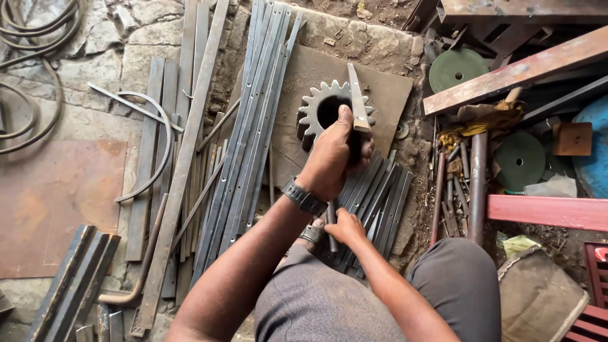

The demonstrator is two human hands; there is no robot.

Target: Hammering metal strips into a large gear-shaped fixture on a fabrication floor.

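1. Metal strip (357, 95) stands upright, clamped in left hand (329, 158) grip, over gear (323, 111) on steel plate (373, 79).
2. Right hand (345, 227) grip closed around thin rod (332, 233), below the left, above short bars (380, 196).

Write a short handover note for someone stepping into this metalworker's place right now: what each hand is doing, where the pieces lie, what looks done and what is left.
Left hand: closed on a tool handle, held over the gear wheel; the tool's head is hidden.
Right hand: gripping the lower end of a thin rod near the knees.
A flat metal strip lies across the gear wheel, which sits on a steel plate.
A pile of short strips lies by the right hand; long strips lie to the left.
Done and left: cannot tell.
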